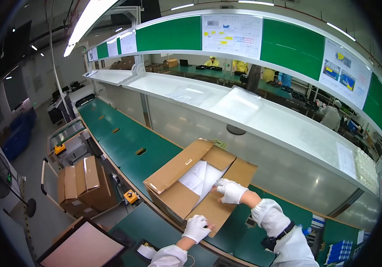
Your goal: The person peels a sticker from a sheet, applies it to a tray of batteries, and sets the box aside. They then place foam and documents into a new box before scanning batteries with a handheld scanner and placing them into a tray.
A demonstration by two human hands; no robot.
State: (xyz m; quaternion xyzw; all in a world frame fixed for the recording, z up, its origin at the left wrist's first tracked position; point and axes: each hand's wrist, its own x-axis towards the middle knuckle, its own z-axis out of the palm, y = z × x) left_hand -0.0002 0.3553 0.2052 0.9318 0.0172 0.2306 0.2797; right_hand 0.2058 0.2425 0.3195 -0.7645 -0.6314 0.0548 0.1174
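Cardboard box, its top flaps opened out, is under both gloved hands. The right hand is over the right-hand flap, its bent fingers reaching to the box opening; I cannot tell whether they grip anything. The left hand is at the near corner of that flap with its fingers curled; whether they pinch the cardboard I cannot tell. Inside the box lies a folded white paper. The box sits across the green tabletop, between its front and back edges. A white shelf runs above the back edge. Beyond the front edge are an orange switch box and more closed boxes. Blue tubes lie toward the tabletop's right end.
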